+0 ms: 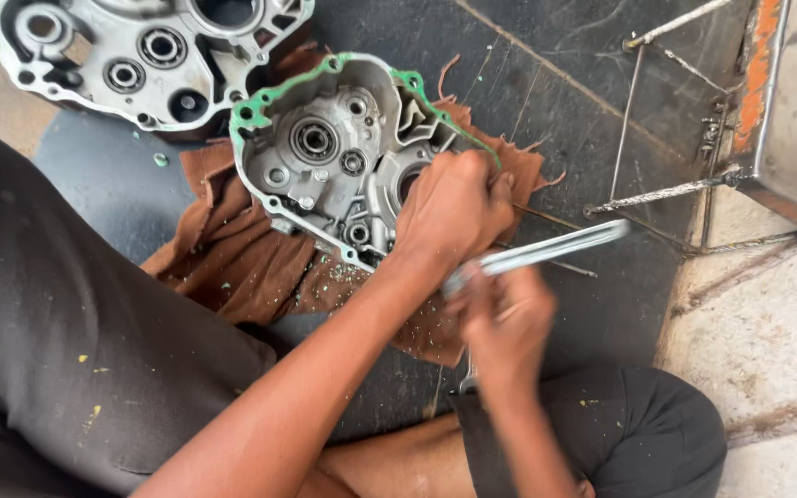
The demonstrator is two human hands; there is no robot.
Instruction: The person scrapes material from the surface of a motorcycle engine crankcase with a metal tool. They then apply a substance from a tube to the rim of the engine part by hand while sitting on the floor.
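Looked like gasket scraping was underway: the left hand (454, 214) was clenched on the rim of the case half (329, 148), which sat on a brown rag (232, 263) just under it. The right hand (507, 325), blurred, gripped a flat metal tool (546, 249) right beside it. Next pass probably needs a shallow angle so the green gasket (260, 101) lifts without gouging.

a single head-worn camera is looking steeply down from close above the person's lap, facing the dark floor (546, 83) ahead of the knees, taking in both forearms near the frame's centre.
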